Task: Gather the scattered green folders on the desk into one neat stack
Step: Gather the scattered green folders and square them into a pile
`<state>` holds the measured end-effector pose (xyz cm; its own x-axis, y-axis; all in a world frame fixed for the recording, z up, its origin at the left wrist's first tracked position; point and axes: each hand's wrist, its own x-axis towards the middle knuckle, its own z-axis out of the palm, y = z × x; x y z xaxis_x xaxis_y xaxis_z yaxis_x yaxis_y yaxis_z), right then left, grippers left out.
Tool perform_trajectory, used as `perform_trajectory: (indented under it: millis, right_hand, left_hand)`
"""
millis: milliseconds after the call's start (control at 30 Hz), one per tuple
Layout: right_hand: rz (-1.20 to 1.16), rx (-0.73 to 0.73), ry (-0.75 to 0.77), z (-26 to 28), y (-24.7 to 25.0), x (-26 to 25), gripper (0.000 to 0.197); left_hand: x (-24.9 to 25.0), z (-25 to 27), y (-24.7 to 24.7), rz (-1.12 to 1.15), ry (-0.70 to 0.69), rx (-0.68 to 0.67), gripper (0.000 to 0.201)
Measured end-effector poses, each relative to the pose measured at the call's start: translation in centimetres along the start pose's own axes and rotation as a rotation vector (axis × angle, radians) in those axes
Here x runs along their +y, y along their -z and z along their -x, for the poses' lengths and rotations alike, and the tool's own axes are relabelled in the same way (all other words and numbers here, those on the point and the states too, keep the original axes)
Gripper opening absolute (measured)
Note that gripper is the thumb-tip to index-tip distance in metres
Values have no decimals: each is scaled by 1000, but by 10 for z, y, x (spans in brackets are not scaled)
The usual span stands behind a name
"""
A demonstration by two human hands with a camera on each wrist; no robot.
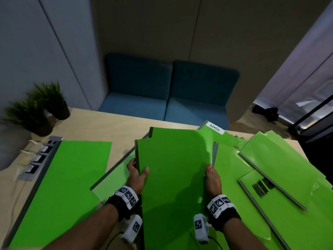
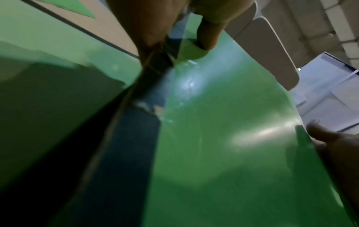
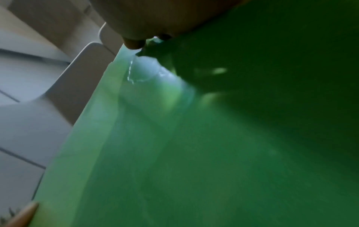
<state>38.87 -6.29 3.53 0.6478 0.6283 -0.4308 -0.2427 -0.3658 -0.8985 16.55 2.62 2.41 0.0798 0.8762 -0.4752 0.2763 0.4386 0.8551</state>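
Seen from the head camera, the left hand (image 1: 137,175) and right hand (image 1: 212,175) gripped the two side edges of a held bundle of green folders (image 1: 173,177) raised over the bench (image 1: 115,131), the covers looking light, glossy and likely slippery, best clamped at the dark spines. More loose folders (image 1: 281,159) lay fanned to the right, a single folder (image 1: 63,181) lay left beside a power strip (image 1: 36,159) and two potted plants (image 1: 36,109). Both wrist views were blurred, yet each showed fingers (image 2: 209,33) curled over a shiny, flexing cover.
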Motion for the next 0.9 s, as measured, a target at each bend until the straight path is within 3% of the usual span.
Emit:
perform_trajectory:
  millis: [67,133,167,267,333,400,433,533,700,900]
  right_hand:
    - [68,-17,21,3,1,2,91]
    - [149,-19,53,7,3,2,118]
    - [159,-32,55,6,5,5,122]
    - [120,-111,-16,9,4,6,100]
    - [194,-149,-49,4,4,4,105]
    - [350,-197,30,-6,6,-4,116]
    - [443,-231,91,-12,7,-14,114]
    - [488,-221,266,-34,4,-49,76]
    - [896,-223,352,-63,-15,-69,39]
    - [854,-47,396,-58,-27,-69,33]
  left_hand:
    - [5,1,4,-48,-25,-121,85]
    - [22,-2,9,-108,-145,-207,91]
    - [33,-6,11,-99,-192,-212,93]
    - [63,-36,16,-79,-249,-159,87]
    - [71,-45,16,-125,-258,-165,74]
    - [68,-43,10,-170,-280,-180,69]
    - [65,-37,8,-174,-286,-195,73]
    - [55,-37,-3,-173,-353,-233,89]
    - [51,-35,-9,-139,-385,-134,58]
    - [44,-28,-10,-94,-385,-8,56]
